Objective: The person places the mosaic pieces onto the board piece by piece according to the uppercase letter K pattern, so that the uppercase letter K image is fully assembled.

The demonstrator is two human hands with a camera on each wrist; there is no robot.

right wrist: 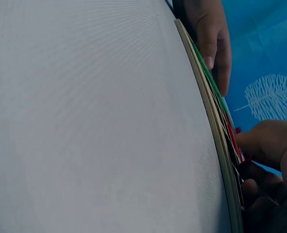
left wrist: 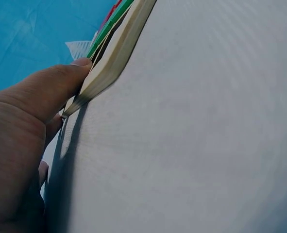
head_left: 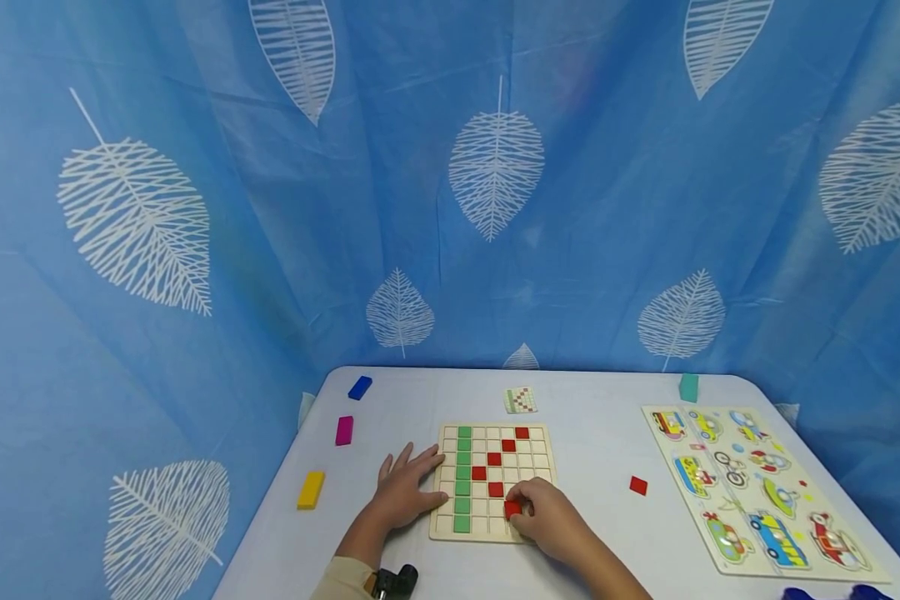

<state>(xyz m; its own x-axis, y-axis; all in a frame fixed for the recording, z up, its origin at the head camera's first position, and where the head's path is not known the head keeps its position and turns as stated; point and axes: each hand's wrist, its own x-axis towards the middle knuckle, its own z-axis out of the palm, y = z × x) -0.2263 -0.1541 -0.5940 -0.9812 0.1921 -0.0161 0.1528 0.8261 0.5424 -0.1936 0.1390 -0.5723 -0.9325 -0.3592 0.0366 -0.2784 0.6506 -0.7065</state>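
A wooden grid board lies on the table, with a column of green tiles on its left side and a slanting run of red tiles. At the board's left edge, my left hand rests with fingers spread, its thumb touching the rim. Between thumb and fingertips my right hand pinches a red square tile over the lower right cells. In the right wrist view, that hand's fingers partly hide the tile.
One loose red tile lies right of the board. A small pattern card sits behind it. A vehicle puzzle board occupies the right side. Blue, magenta, yellow and teal blocks stand around the table's edges.
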